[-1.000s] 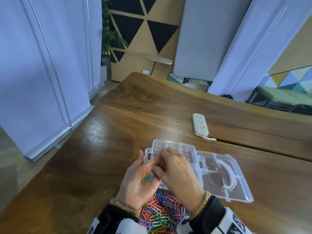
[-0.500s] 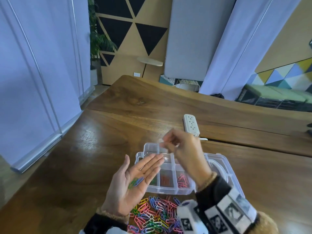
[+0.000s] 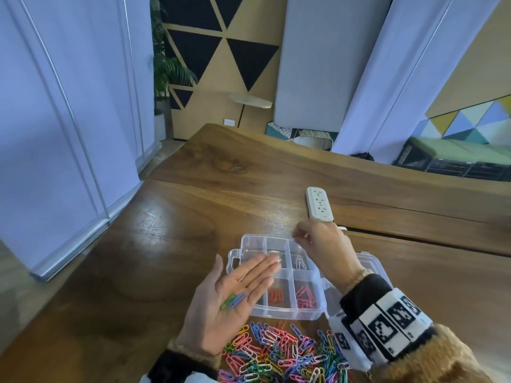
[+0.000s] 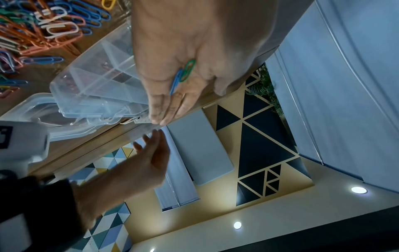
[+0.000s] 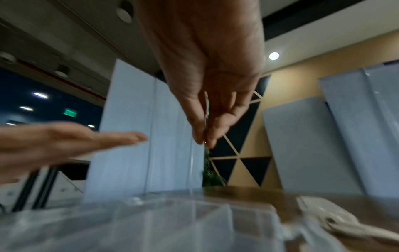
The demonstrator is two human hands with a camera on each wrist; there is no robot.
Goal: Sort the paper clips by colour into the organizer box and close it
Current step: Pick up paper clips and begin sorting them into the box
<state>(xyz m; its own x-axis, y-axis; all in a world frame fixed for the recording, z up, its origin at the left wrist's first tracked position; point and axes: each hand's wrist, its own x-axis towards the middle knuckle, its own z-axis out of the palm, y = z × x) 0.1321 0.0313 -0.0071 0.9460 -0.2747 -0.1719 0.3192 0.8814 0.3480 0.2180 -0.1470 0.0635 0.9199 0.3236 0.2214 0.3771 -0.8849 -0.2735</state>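
Head view, items as we find them. Wooden desk (image 3: 171, 244) carrying a clear organizer box (image 3: 279, 310), lid (image 3: 367, 261) swung open to its right. Compartments: white clips (image 3: 300, 262) far right, red clips (image 3: 275, 295) near middle, pink clips (image 3: 305, 298) near right. Loose pile of mixed paper clips (image 3: 276, 352) on the desk just in front of the box. Left hand (image 3: 232, 305) palm up, fingers straight and together, over the box's left side; a green clip (image 3: 227, 301) and a blue clip (image 3: 239, 297) lie on the palm. Right hand (image 3: 323, 247) raised above the far-right compartment, fingertips pinched together. White power strip (image 3: 319, 203) farther back on the desk.

Left wrist view. Left hand (image 4: 194, 56) flat and unclenched, the green clip (image 4: 188, 69) and blue clip (image 4: 176, 81) resting loose on it. Organizer box (image 4: 90, 88) beside it, the clip pile (image 4: 38, 30) beyond. Right hand (image 4: 134, 172) also seen here, blurred.

Right wrist view. Right hand (image 5: 211, 95) with thumb and forefinger closed on a thin pale clip (image 5: 207, 109), held above the blurred box (image 5: 151, 220). We note the left hand (image 5: 64, 143) at the left edge, flat.
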